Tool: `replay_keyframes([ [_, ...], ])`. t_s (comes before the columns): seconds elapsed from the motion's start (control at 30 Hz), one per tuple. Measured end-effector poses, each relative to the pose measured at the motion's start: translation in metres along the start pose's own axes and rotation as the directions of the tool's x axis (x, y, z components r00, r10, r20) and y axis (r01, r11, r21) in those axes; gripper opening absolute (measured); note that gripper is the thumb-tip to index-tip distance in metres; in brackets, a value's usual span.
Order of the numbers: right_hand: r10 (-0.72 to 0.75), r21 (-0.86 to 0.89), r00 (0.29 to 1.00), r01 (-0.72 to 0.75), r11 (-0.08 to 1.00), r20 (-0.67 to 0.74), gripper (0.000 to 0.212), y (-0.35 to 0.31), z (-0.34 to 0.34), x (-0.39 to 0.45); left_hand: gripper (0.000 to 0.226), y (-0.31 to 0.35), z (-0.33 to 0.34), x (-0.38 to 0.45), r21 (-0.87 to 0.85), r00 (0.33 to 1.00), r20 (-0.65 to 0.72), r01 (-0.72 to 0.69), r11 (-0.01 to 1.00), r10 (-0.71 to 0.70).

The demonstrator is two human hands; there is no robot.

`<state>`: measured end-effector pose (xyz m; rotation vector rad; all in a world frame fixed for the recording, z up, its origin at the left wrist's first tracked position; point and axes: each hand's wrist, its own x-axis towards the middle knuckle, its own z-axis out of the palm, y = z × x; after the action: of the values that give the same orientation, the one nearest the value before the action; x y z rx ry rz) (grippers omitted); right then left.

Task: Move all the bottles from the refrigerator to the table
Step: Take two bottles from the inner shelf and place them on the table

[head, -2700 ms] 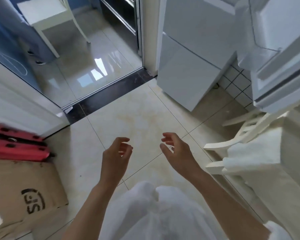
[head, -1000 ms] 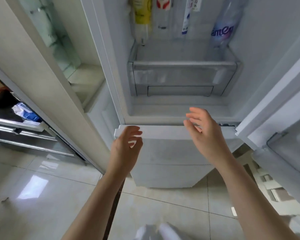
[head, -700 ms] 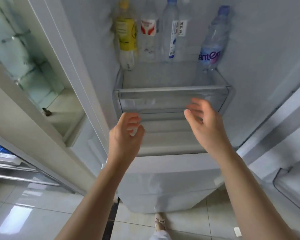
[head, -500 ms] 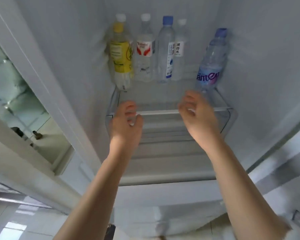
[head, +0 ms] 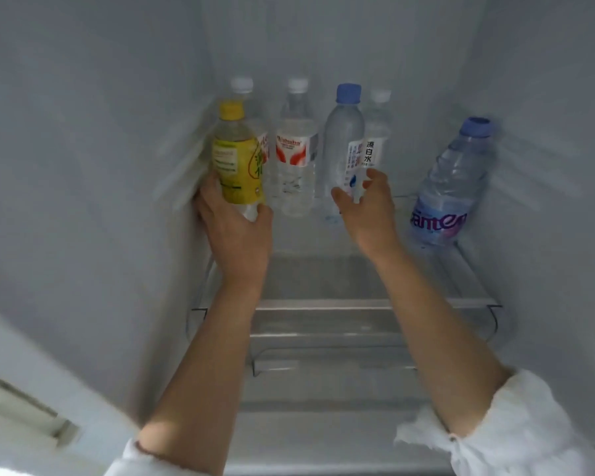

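Left hand (head: 236, 228) wraps the yellow-labelled bottle (head: 236, 163) low for lifting off the refrigerator shelf (head: 323, 269); right hand (head: 364, 207), fingers spread, reaches the blue-capped bottle (head: 342, 139) (not yet gripped)

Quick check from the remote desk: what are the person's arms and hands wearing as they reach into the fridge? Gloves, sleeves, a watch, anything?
Both hands are bare: no gloves, rings or watch show on the left hand or the right hand. The forearms are uncovered too. White fabric sleeves are pushed up near the elbows, the left sleeve and the right sleeve, whose cuff is bunched and wrinkled.
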<state>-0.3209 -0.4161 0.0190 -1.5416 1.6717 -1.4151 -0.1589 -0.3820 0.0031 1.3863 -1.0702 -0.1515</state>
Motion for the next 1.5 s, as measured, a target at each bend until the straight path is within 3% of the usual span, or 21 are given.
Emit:
replay_keyframes([
  [0.13,-0.025,0.022,1.0,0.025,0.999,-0.009,0.076,0.001,0.017,0.015,0.082,-0.013,0.015,0.012,-0.032,0.998,-0.007,0.056,0.998,-0.056],
  [0.27,-0.032,-0.072,0.998,0.028,0.997,-0.05,0.082,0.0,0.026,0.021,0.08,-0.019,0.026,0.023,-0.054,0.994,-0.02,0.109,0.993,-0.111],
  [0.53,-0.052,-0.119,0.988,0.034,0.992,-0.147,0.076,0.006,0.032,0.029,0.071,-0.025,0.03,0.03,-0.054,0.988,-0.038,0.149,0.987,-0.152],
  [0.8,-0.094,0.082,0.99,0.102,0.991,-0.102,0.057,0.006,0.029,0.015,0.059,-0.015,0.015,0.021,-0.041,0.976,0.034,0.218,0.975,-0.217],
  [0.93,-0.137,0.149,0.987,0.149,0.978,-0.087,0.074,0.001,0.026,0.002,0.054,-0.007,0.002,0.012,-0.076,0.972,0.117,0.214,0.974,-0.204],
  [1.13,-0.19,0.176,0.977,0.204,0.963,-0.096,0.065,-0.014,0.009,-0.028,0.054,0.011,-0.018,-0.01,-0.138,0.973,0.157,0.191,0.972,-0.169],
  [1.37,-0.12,0.203,0.986,0.141,0.969,-0.113,0.056,-0.039,-0.036,-0.101,0.055,0.039,-0.064,-0.045,-0.181,0.971,0.182,0.19,0.965,-0.157],
  [1.5,-0.101,0.128,0.982,0.122,0.984,-0.162,0.053,-0.043,-0.057,-0.159,0.052,0.051,-0.099,-0.074,-0.2,0.957,0.244,0.21,0.957,-0.159],
])
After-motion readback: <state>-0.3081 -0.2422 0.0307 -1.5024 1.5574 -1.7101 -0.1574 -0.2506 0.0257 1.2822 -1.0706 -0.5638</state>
